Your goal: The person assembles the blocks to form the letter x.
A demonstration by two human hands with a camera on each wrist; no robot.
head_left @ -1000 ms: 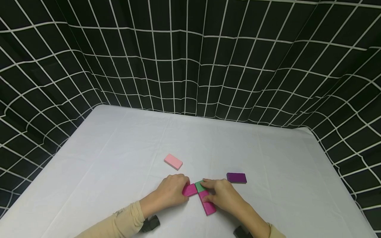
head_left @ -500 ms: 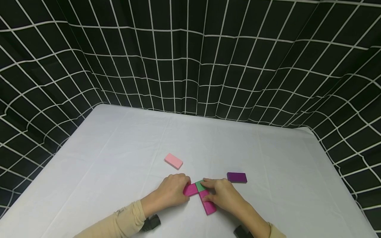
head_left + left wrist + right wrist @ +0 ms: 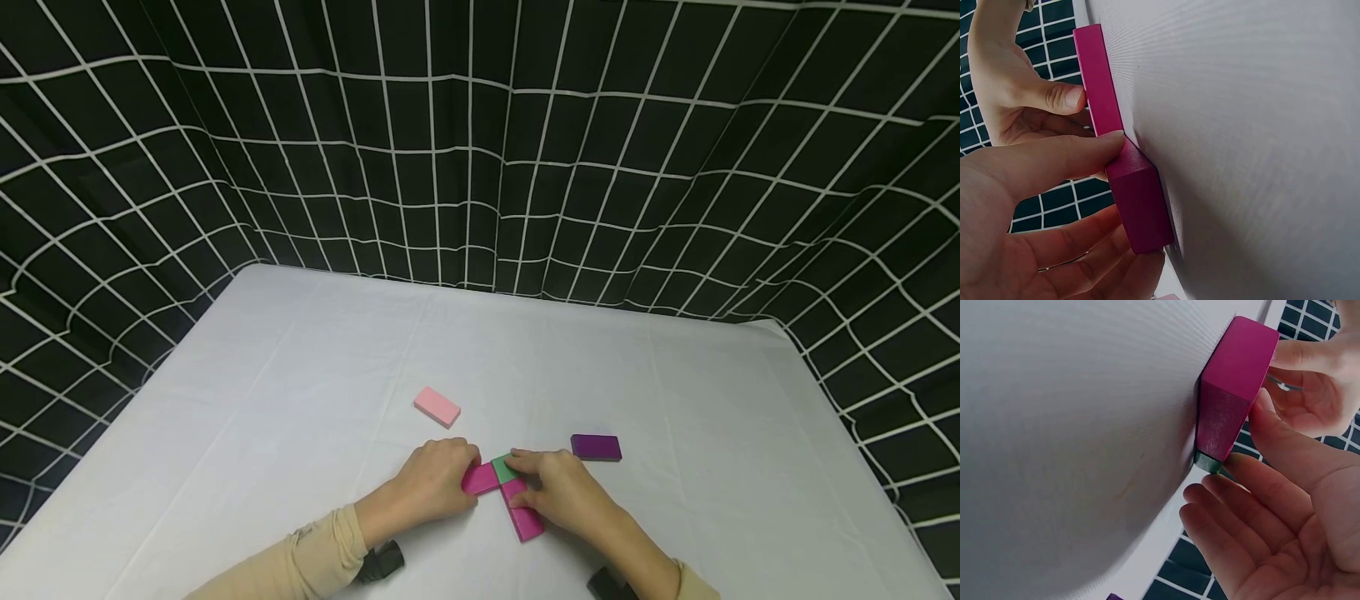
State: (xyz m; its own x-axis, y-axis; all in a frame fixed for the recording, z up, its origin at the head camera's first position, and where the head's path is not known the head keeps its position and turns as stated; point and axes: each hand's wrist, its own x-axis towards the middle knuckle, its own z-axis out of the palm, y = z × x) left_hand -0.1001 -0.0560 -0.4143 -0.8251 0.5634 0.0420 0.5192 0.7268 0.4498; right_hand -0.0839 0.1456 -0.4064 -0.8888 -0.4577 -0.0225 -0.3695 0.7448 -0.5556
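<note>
On the white table, my left hand [image 3: 431, 482] pinches a magenta block [image 3: 482, 479] between thumb and fingers. Its right end meets a green block [image 3: 504, 469] and the corner of a second magenta block [image 3: 527, 523], which slants toward me. My right hand [image 3: 564, 492] spans the green block and the second magenta block, fingertips at the green one and thumb along the magenta side. The right wrist view shows the green end [image 3: 1208, 462] beyond the magenta block [image 3: 1235, 381]. Fingers hide part of the green block and the left block's outer end.
A light pink block [image 3: 437, 407] lies behind my left hand. Beyond my right hand is a purple block [image 3: 596, 447]. A black curtain [image 3: 480, 150] with a white grid surrounds the table [image 3: 300, 375]. Dark wrist devices [image 3: 381, 562] sit under the forearms.
</note>
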